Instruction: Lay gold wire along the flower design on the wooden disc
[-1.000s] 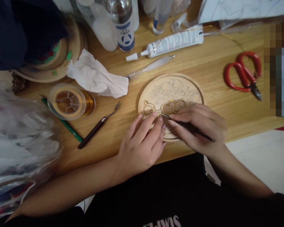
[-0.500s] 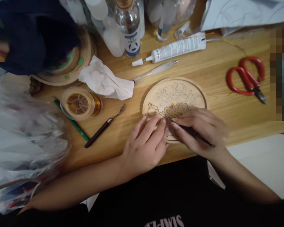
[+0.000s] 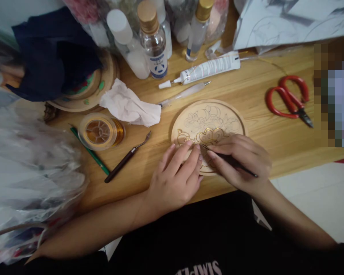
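A round wooden board [image 3: 177, 120] with a raised rim lies on the table, drawn with flower outlines, some of them traced in gold wire [image 3: 209, 130]. My left hand [image 3: 176, 173] rests on its lower left part, fingers stretched and slightly apart, fingertips pressing near the wire. In my right hand [image 3: 242, 158], slim dark tweezers [image 3: 240, 166] are pinched, their tip beside the left fingertips at the wire pattern. Both hands hide the lower part of the board. What lies right at the tweezers' tip is too small to make out.
Left of the board are a craft knife-like spatula [image 3: 123, 164], a green pencil [image 3: 96, 158], a gold wire spool [image 3: 101, 131] and crumpled tissue [image 3: 132, 105]. Behind lie a pen [image 3: 186, 93], a white tube [image 3: 210, 68] and bottles [image 3: 157, 49]. Red-handled cutters [image 3: 289, 100] lie right.
The whole view has shifted slightly, with objects at the back now lower in the picture. Both hands keep nearly the same position on the board, the tweezers still held.
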Demonstrator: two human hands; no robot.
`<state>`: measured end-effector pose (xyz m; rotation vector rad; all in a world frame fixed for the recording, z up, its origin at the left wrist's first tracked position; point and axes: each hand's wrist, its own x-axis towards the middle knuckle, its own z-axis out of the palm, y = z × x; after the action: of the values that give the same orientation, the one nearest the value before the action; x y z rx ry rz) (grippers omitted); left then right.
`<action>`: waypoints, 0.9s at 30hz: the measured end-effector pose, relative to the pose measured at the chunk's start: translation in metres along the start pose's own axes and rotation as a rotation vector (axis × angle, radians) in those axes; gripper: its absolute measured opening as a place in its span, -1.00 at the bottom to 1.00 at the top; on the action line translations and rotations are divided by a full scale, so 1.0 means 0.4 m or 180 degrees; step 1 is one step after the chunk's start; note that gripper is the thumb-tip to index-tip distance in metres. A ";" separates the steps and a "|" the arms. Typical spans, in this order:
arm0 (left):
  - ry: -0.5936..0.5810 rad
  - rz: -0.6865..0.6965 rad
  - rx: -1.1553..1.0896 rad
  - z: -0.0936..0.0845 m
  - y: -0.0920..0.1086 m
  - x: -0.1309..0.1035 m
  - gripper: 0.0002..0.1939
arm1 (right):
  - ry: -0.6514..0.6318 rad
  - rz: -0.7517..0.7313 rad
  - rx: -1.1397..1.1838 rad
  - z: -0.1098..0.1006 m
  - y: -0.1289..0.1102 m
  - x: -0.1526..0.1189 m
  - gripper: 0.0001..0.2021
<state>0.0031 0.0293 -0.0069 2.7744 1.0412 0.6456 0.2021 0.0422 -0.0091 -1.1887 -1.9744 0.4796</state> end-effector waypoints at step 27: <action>-0.0161 -0.0047 0.0064 -0.005 0.003 0.003 -0.69 | -0.0955 -0.0126 0.0835 -0.061 0.062 0.065 -0.89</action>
<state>0.0036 0.0292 -0.0043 2.7819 1.0630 0.5628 0.2283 0.0754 0.0013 -0.9537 -2.1000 0.9103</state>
